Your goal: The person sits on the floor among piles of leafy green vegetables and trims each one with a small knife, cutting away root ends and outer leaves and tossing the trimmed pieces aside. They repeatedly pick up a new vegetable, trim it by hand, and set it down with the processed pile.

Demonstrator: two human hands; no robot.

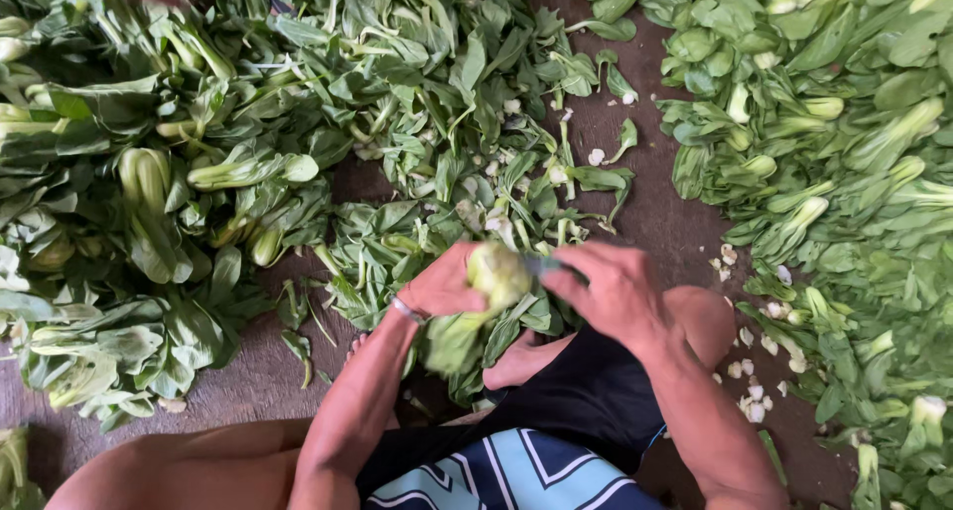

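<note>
A person sits on a bare brown floor (655,212) between heaps of bok choy, one pile (149,172) at left, another (834,152) at right. The left hand (442,284) is closed around a bok choy head (496,275), stem end up, over the lap. The right hand (611,290) grips a knife (541,265) against that stem. Pale trimmings (754,371) dot the floor beside the right knee.

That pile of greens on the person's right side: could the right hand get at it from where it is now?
Probably yes. The right hand is beside the pile of greens, with only bare floor and small cut scraps between. But it seems to hold a blade against the bok choy.
</note>
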